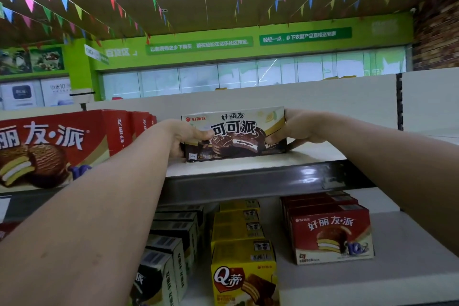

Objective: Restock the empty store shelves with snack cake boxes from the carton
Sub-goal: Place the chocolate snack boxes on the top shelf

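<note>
Brown cocoa-pie box (236, 134) upright on top shelf (285, 156); left hand (191, 136), right hand (295, 129) fingers clasping its ends.

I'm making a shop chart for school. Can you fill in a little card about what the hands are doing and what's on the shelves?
left hand: grip on left end of brown box
right hand: grip on its right end
brown box: upright on top shelf, front facing out
beside it, left: big red boxes
lower shelf: black boxes, yellow boxes, red boxes, in rows
</note>
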`<action>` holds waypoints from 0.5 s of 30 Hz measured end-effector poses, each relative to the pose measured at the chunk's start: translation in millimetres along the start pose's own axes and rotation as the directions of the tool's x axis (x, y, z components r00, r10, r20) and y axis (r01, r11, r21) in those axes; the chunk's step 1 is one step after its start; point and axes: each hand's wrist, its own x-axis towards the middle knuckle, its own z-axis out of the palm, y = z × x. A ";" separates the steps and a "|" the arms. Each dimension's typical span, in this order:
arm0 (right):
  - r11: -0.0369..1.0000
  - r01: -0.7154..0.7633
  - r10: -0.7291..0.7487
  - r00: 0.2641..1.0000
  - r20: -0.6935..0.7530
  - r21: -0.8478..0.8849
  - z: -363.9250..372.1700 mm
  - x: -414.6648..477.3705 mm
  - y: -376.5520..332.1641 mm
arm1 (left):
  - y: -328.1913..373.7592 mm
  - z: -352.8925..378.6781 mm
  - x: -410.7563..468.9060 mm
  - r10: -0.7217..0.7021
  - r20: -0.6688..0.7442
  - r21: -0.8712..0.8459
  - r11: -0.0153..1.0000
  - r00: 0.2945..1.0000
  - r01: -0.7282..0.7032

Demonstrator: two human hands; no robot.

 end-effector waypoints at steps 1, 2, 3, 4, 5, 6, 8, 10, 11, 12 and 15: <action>1.000 0.000 0.000 1.000 -0.005 -0.003 0.2 0.5 0.2 | -0.3 -0.1 -0.5 0.003 -0.003 0.002 1.000 1.000 -0.003; 1.000 -0.005 0.005 1.000 -0.010 -0.006 0.3 0.6 0.4 | -0.8 -0.3 -1.3 0.008 -0.010 0.008 1.000 1.000 -0.008; 1.000 -0.012 0.012 1.000 -0.014 -0.006 0.2 0.9 0.7 | -1.1 -0.7 -2.1 0.014 -0.013 0.014 1.000 1.000 -0.014; 1.000 -0.021 0.021 1.000 -0.016 -0.007 0.4 0.8 0.7 | -1.8 -0.9 -3.3 0.024 -0.020 0.022 0.999 1.000 -0.023; 1.000 -0.028 0.028 0.999 -0.016 -0.010 0.4 0.5 0.4 | -2.6 -0.8 -4.5 0.033 -0.027 0.024 0.999 0.999 -0.032; 0.999 -0.033 0.033 0.999 -0.014 -0.015 0.7 -0.5 -0.1 | -3.0 -0.2 -6.3 0.045 -0.035 0.024 0.999 0.998 -0.044; 0.999 -0.038 0.038 0.999 -0.011 -0.020 2.2 -3.2 -1.6 | -4.9 0.5 -8.1 0.069 -0.054 0.034 0.997 0.996 -0.068; 0.999 -0.040 0.040 0.999 -0.020 -0.008 3.6 -6.8 -3.1 | -6.7 0.4 -7.4 0.101 -0.098 0.056 0.994 0.990 -0.095; 0.999 -0.039 0.039 0.999 -0.026 -0.006 4.8 -8.4 -3.8 | -8.1 0.0 -6.1 0.121 -0.116 0.061 0.992 0.986 -0.114; 0.999 -0.043 0.042 0.999 -0.030 -0.014 6.2 -10.4 -4.5 | -8.8 0.5 -7.0 0.139 -0.131 0.070 0.989 0.981 -0.131; 0.991 -0.104 0.105 0.995 -0.001 -0.086 8.6 -16.8 -7.0 | -9.4 4.7 -15.0 0.210 -0.129 0.226 0.958 0.969 -0.177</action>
